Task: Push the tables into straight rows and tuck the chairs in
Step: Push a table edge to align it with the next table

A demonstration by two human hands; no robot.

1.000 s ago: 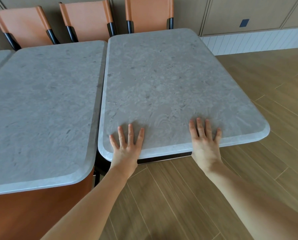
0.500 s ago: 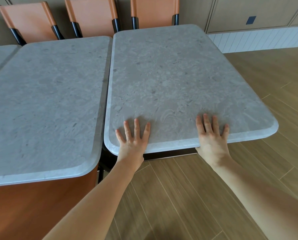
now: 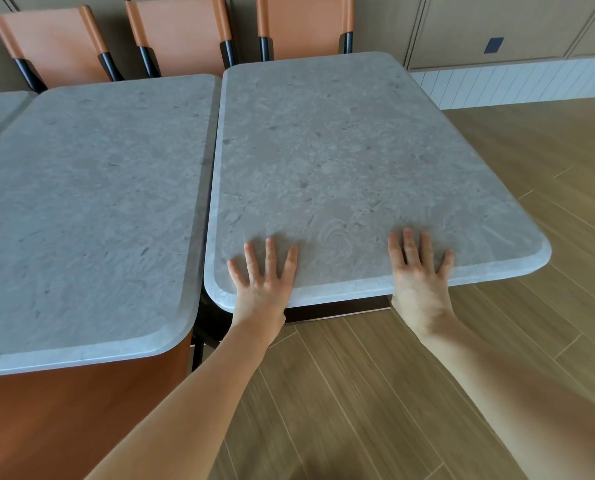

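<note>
Head view: right-hand table [image 3: 341,161] stood on the wood floor [image 3: 496,341], just beside the middle table [image 3: 91,209], a thin dark gap between them; near edge set further back than the neighbour's, far edge further toward the wall. Left hand [image 3: 263,282] and right hand [image 3: 419,278] laid flat over the near edge, fingers [image 3: 270,254] straight and spread, pressing, nothing pinched or clasped. Stone-like grey top: judged heavy, stiff and smooth, likely slippery under bare palms; best taken at the near rim, heels of the hands against the edge, so as to slide rather than lift. Three orange chairs [image 3: 181,36] ranged behind the tables against the wall; an orange chair back [image 3: 81,417] tucked under the middle table's near edge. Against the frame a second before: hands unchanged in place and spread on the top; whole scene lower in view, chair backs more visible; offset between the two tables seemingly much the same.
</note>
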